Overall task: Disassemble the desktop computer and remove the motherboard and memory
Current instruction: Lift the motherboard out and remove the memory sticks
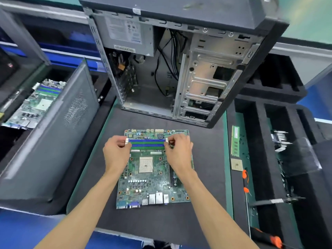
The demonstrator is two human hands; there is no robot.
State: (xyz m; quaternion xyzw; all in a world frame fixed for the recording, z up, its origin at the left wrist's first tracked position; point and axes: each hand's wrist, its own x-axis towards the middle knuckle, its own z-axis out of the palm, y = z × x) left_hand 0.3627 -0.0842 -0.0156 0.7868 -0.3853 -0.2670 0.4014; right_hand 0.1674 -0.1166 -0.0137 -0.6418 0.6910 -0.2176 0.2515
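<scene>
Two hands on the motherboard, which lies flat on the dark mat in front of the open computer case. Left hand pinches the white latch at the left end of the memory slots; right hand pinches the right-end latch. Loose memory stick and processor chip lie just right of the mat; orange-handled screwdriver nearer.
</scene>
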